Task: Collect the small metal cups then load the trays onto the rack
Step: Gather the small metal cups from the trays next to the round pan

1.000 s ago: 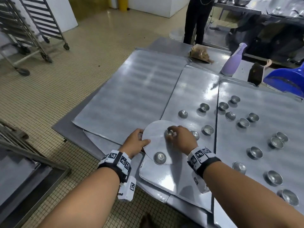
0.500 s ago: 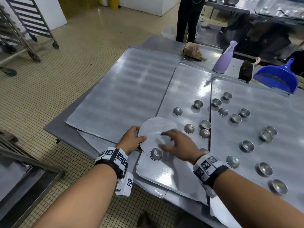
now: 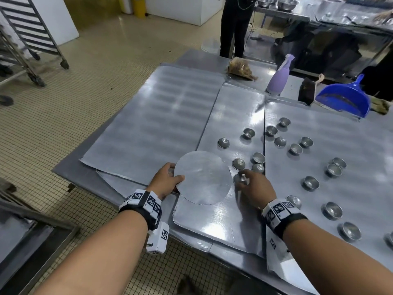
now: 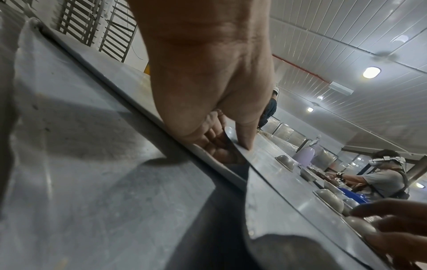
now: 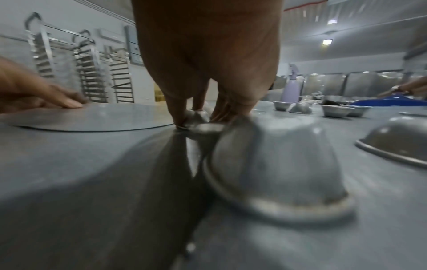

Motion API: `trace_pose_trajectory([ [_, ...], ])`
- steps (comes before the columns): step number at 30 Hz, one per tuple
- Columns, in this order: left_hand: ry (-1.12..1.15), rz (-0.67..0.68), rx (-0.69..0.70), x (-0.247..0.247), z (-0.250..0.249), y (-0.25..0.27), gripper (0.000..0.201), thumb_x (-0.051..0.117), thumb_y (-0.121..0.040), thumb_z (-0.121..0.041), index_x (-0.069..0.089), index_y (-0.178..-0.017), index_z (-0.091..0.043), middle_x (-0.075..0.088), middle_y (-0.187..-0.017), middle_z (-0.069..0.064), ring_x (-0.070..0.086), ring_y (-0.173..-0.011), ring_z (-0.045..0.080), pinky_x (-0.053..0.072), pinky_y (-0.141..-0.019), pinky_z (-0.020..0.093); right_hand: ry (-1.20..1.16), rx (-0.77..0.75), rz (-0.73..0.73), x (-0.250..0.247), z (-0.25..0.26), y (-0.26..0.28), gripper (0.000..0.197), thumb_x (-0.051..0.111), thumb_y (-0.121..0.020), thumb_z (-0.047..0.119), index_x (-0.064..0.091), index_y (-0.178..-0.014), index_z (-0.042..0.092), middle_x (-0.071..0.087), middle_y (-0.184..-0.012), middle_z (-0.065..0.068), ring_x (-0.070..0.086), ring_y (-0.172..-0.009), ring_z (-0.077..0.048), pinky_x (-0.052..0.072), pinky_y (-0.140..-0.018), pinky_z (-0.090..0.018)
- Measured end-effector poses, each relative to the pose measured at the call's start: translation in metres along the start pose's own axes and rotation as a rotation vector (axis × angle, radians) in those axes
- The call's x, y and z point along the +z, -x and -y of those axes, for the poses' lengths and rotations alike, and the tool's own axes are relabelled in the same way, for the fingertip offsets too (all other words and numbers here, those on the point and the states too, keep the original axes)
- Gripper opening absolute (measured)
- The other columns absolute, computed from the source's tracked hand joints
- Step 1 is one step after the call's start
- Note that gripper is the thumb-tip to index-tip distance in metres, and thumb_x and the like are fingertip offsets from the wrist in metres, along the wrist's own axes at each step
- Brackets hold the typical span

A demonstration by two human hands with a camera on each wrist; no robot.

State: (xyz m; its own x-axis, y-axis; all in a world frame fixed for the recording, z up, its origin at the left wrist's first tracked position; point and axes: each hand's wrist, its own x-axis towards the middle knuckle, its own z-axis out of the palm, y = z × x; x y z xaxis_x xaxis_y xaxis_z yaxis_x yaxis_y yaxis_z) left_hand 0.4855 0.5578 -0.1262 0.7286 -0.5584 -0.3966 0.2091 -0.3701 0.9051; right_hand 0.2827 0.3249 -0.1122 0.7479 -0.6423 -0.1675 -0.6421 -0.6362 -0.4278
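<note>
Several small metal cups (image 3: 311, 183) lie scattered over two flat trays (image 3: 234, 111), some upright, some upturned. My left hand (image 3: 173, 175) grips the left edge of a round metal disc (image 3: 202, 177), thumb on top and fingers under it, as the left wrist view shows of the left hand (image 4: 231, 138). The disc's top is bare. My right hand (image 3: 242, 177) is just off the disc's right edge and pinches an upturned cup (image 5: 196, 118) with its fingertips (image 5: 179, 118). Another upturned cup (image 5: 277, 164) sits close behind that hand.
A large bare tray (image 3: 159, 124) lies to the left, overlapping others on the steel table. A lilac spray bottle (image 3: 278, 79), a blue dustpan (image 3: 344, 101) and a brown bag (image 3: 240, 69) stand at the back. A wheeled rack (image 3: 32, 35) stands far left. A person (image 3: 236, 28) stands beyond the table.
My right hand has moved right, off the disc, onto a cup beside the disc's right edge. The cup that lay on the disc no longer shows there. The left hand keeps its hold.
</note>
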Motion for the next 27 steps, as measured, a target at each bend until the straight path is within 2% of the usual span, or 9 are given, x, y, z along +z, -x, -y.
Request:
trace_pose_trajectory([
  [3,0.040,-0.022,-0.016,-0.001,-0.001,0.001,0.031,0.072,-0.088,-0.008,0.056,-0.107,-0.025,0.065,-0.120,0.009,0.065,-0.107,0.026,0.056,-0.094,0.047,0.029,0.040,0.007,-0.004,-0.003,-0.001,0.044,0.066,-0.085,0.040,0.058,-0.128,0.034,0.061,-0.124,-0.006,0.061,-0.108,-0.032,0.047,-0.084,-0.037],
  [6,0.123,-0.026,-0.036,-0.005,-0.007,0.007,0.028,0.068,-0.090,-0.007,0.058,-0.108,-0.025,0.065,-0.119,0.010,0.067,-0.104,0.033,0.059,-0.083,0.049,-0.020,0.035,-0.028,-0.007,0.011,-0.002,0.053,0.064,-0.085,0.054,0.056,-0.132,0.032,0.057,-0.125,-0.005,0.061,-0.109,-0.029,0.048,-0.087,-0.037],
  [10,0.339,0.025,-0.025,-0.016,-0.022,0.019,0.020,0.063,-0.093,-0.003,0.062,-0.110,-0.013,0.070,-0.113,0.013,0.069,-0.095,0.036,0.058,-0.074,0.048,-0.205,0.033,-0.021,-0.005,0.036,-0.015,0.055,0.053,-0.088,0.066,0.068,-0.112,0.018,0.071,-0.111,-0.007,0.066,-0.103,-0.026,0.047,-0.086,-0.034],
  [13,0.423,0.034,0.038,-0.028,-0.040,0.029,0.012,0.061,-0.094,-0.002,0.064,-0.099,-0.013,0.070,-0.097,0.010,0.067,-0.086,0.026,0.057,-0.074,0.040,-0.608,0.099,0.044,-0.016,0.064,-0.012,0.074,0.039,-0.091,0.073,0.059,-0.070,0.005,0.063,-0.066,-0.015,0.058,-0.061,-0.027,0.043,-0.060,-0.032],
  [16,0.447,0.000,0.087,-0.043,-0.058,0.037,0.015,0.061,-0.093,-0.002,0.065,-0.094,-0.016,0.070,-0.097,0.002,0.065,-0.093,0.018,0.054,-0.082,0.040,-0.854,0.111,0.080,-0.024,0.086,-0.010,0.089,0.035,-0.091,0.076,0.062,-0.073,-0.007,0.061,-0.060,-0.021,0.055,-0.050,-0.025,0.046,-0.057,-0.032],
  [18,0.405,-0.051,0.111,-0.054,-0.067,0.041,0.018,0.063,-0.093,-0.005,0.069,-0.093,-0.022,0.071,-0.099,-0.005,0.063,-0.099,0.013,0.049,-0.087,0.039,-1.017,0.099,0.075,-0.029,0.096,-0.012,0.079,0.040,-0.096,0.066,0.066,-0.089,-0.008,0.064,-0.067,-0.020,0.057,-0.054,-0.027,0.050,-0.060,-0.034],
  [20,0.343,-0.090,0.134,-0.060,-0.072,0.045,0.022,0.064,-0.093,-0.007,0.075,-0.089,-0.026,0.073,-0.101,-0.009,0.063,-0.103,0.011,0.047,-0.087,0.036,-1.141,0.083,0.076,-0.034,0.103,-0.014,0.052,0.055,-0.098,0.046,0.068,-0.098,-0.004,0.067,-0.077,-0.018,0.058,-0.058,-0.026,0.054,-0.062,-0.035],
  [23,0.409,-0.106,0.121,-0.060,-0.072,0.049,0.025,0.055,-0.096,-0.001,0.074,-0.097,-0.018,0.076,-0.100,-0.002,0.068,-0.097,0.018,0.054,-0.080,0.031,-1.150,0.004,0.082,-0.036,0.106,-0.015,0.015,0.067,-0.093,0.016,0.073,-0.100,0.004,0.069,-0.092,-0.014,0.064,-0.074,-0.025,0.057,-0.068,-0.035],
  [27,0.585,-0.097,0.070,-0.053,-0.063,0.051,0.031,0.042,-0.097,0.000,0.068,-0.112,-0.008,0.074,-0.102,0.011,0.070,-0.089,0.025,0.057,-0.073,0.038,-1.135,-0.027,0.093,-0.034,0.098,-0.004,0.027,0.067,-0.090,0.006,0.064,-0.116,0.016,0.057,-0.080,-0.016,0.058,-0.073,-0.024,0.056,-0.064,-0.034],
])
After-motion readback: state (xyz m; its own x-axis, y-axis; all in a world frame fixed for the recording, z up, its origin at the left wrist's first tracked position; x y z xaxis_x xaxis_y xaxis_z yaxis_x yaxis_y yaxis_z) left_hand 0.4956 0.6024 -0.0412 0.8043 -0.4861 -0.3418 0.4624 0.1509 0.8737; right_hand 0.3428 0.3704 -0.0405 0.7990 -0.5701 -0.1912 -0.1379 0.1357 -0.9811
